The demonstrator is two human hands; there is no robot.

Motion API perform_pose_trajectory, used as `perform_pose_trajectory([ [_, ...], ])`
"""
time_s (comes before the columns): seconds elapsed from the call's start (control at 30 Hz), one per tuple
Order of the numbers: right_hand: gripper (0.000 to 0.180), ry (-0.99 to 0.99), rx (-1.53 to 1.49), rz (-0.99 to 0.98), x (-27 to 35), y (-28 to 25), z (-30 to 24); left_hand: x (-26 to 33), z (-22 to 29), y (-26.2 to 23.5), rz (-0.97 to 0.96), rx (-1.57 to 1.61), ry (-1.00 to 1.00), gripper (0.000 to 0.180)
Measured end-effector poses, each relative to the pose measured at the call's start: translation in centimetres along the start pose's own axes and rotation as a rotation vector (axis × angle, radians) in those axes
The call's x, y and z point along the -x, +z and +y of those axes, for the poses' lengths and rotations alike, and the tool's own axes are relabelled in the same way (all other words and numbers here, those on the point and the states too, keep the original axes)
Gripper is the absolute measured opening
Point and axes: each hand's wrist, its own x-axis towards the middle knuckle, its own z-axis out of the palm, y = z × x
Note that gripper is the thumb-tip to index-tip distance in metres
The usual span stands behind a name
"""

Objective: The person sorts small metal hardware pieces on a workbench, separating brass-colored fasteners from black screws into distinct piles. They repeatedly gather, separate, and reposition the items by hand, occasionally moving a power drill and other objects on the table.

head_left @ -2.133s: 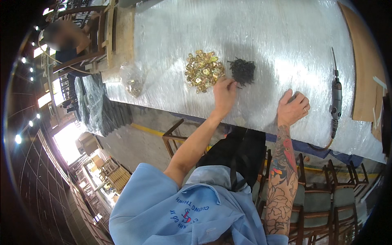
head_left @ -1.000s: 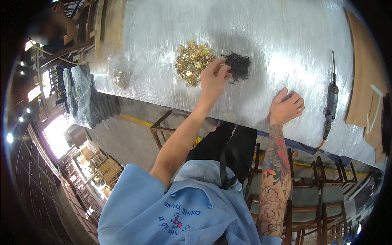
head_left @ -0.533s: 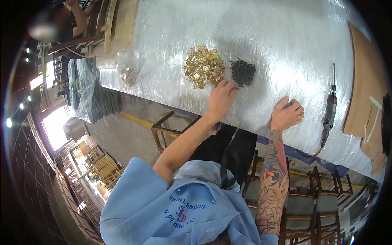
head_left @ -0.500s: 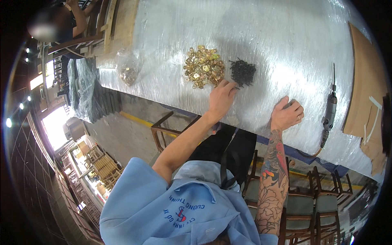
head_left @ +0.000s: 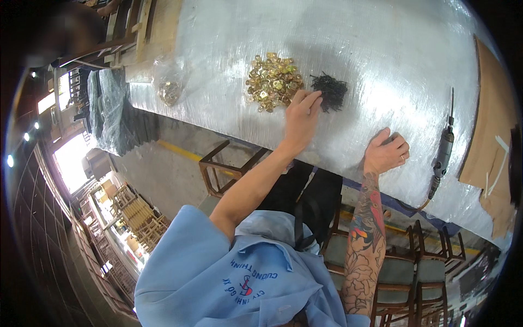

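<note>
Slim black screw-like pieces [head_left: 331, 92] lie heaped at upper centre, right of shiny gold-coloured metal fittings [head_left: 272, 82]; my left hand [head_left: 302, 119] bends beside both, grip unclear, my right hand [head_left: 385, 155] rests half-open.

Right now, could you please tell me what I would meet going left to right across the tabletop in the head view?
Bag, gold pile, black pile, right hand, power tool, cardboard.
</note>
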Motion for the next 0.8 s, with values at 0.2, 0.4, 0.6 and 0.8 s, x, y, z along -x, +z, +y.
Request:
perform_pose_trajectory([
  [0.2,0.036,-0.046,0.01,0.036,-0.1,0.0,0.1,-1.2,0.4,0.6,-0.034,-0.028,0.071,0.021],
  [0.4,0.039,-0.006,-0.014,-0.007,0.1,0.2,0.3,-2.1,-0.2,-0.2,0.026,-0.056,0.104,0.019],
  [0.6,0.038,-0.018,-0.002,-0.01,-0.1,0.0,0.2,-7.0,-2.6,-1.3,-0.036,-0.248,0.329,0.013],
  [0.8,0.036,-0.018,-0.001,0.014,0.2,0.1,0.0,-8.4,-3.8,-1.5,-0.142,-0.349,0.404,0.01],
])
